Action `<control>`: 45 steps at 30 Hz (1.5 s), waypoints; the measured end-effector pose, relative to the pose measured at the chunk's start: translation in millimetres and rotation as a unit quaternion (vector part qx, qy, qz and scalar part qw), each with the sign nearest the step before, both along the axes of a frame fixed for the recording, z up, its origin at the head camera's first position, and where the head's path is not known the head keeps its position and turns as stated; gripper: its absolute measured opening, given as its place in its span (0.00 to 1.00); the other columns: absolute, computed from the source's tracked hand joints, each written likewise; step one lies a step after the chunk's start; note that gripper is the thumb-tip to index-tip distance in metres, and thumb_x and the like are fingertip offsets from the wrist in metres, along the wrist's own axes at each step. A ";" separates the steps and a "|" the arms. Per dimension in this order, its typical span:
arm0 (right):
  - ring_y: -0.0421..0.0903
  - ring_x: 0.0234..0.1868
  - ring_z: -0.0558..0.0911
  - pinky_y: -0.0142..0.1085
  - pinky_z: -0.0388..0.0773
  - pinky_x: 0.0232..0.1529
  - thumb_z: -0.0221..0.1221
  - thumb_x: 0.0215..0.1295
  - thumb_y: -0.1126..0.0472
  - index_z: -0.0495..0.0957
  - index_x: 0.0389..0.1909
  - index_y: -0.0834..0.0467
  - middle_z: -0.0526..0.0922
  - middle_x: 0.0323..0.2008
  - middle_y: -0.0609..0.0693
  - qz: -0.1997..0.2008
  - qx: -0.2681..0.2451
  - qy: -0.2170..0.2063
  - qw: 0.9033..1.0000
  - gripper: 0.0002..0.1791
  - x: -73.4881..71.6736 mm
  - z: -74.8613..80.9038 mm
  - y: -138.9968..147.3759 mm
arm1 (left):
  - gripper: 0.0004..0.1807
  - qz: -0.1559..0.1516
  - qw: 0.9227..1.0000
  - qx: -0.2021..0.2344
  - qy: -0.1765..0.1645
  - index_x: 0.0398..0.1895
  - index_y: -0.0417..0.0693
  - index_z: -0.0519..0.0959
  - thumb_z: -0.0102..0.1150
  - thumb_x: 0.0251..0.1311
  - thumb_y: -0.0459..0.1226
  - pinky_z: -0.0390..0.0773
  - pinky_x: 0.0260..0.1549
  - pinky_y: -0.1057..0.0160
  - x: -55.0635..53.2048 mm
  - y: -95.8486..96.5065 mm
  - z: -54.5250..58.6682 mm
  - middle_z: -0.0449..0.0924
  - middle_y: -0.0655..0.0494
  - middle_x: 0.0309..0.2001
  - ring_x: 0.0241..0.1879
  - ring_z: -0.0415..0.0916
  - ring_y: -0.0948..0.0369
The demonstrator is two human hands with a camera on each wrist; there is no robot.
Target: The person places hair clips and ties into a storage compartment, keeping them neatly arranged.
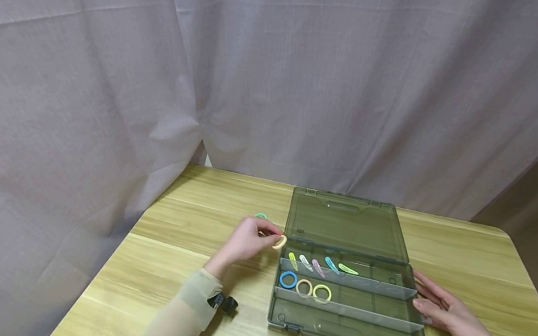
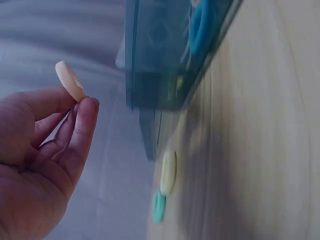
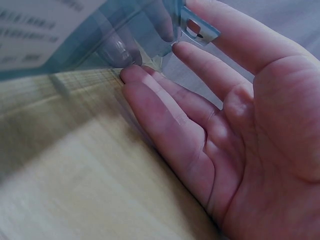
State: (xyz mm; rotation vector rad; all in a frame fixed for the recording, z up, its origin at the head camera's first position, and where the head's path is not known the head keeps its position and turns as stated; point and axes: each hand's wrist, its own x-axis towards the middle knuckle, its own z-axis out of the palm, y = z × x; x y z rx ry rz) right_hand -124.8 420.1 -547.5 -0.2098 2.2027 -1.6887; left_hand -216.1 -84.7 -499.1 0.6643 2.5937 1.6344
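My left hand (image 1: 250, 239) pinches a peach hair tie (image 1: 280, 242) between thumb and fingertips, just left of the box. In the left wrist view this hair tie (image 2: 70, 81) is raised off the table. The grey see-through organizer box (image 1: 346, 313) lies with its lid (image 1: 346, 222) folded back. Its middle row holds a blue hair tie (image 1: 288, 280), a peach one (image 1: 304, 287) and a yellow one (image 1: 322, 293). Several snap hair clips (image 1: 318, 267) lie in the back row. My right hand (image 1: 454, 317) rests against the box's right side, fingers fairly straight.
On the wooden table (image 1: 157, 267), beyond my left hand, lies a green hair tie (image 1: 260, 215). A pale yellow hair tie (image 2: 169, 172) lies beside it in the left wrist view. Grey curtains (image 1: 281, 78) hang behind and to the left.
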 end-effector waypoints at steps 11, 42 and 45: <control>0.22 0.60 0.73 0.33 0.81 0.51 0.53 0.84 0.61 0.48 0.87 0.54 0.68 0.62 0.16 0.001 -0.001 0.005 1.000 0.39 0.3 -0.9 0.1 | 0.04 -0.113 0.992 -0.037 0.053 0.40 0.42 0.91 0.71 0.67 0.29 0.84 0.39 0.70 11.9 44.5 12.3 0.89 0.55 0.38 0.35 0.81 0.72; 0.21 0.60 0.73 0.34 0.82 0.50 0.54 0.84 0.59 0.47 0.88 0.53 0.66 0.64 0.20 -0.005 0.013 -0.003 1.000 0.39 -0.3 2.3 -0.2 | 0.10 -0.323 0.835 -0.390 0.217 0.43 0.58 0.94 0.68 0.70 0.33 0.76 0.43 0.81 28.8 151.0 22.6 0.90 0.70 0.42 0.41 0.83 0.77; 0.21 0.60 0.73 0.34 0.82 0.50 0.54 0.84 0.60 0.47 0.88 0.53 0.66 0.64 0.19 -0.004 0.009 -0.003 1.000 0.39 0.4 2.6 0.0 | 0.09 -0.313 0.834 -0.397 0.223 0.43 0.60 0.94 0.68 0.71 0.35 0.77 0.42 0.80 27.9 152.1 21.6 0.90 0.72 0.43 0.41 0.83 0.77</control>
